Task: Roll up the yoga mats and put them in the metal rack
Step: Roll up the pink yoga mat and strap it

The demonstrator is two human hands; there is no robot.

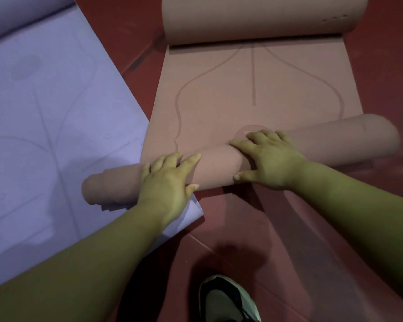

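A pink yoga mat (pixel 254 89) lies on the red floor, partly rolled into a tube at its near end (pixel 219 166). Its far end curls up into a second, thicker roll (pixel 261 17). My left hand (pixel 170 180) rests on top of the near roll's left part, fingers spread forward over it. My right hand (pixel 270 159) presses on the roll's middle, fingers forward and thumb at the near side. The roll's left tip lies over a lavender yoga mat (pixel 44 124) spread flat at the left. The metal rack is out of view.
Red tiled floor (pixel 219 228) shows between and in front of the mats. My shoe (pixel 228 300) stands at the bottom centre, close behind the roll. A corner of the lavender mat lies under my left wrist.
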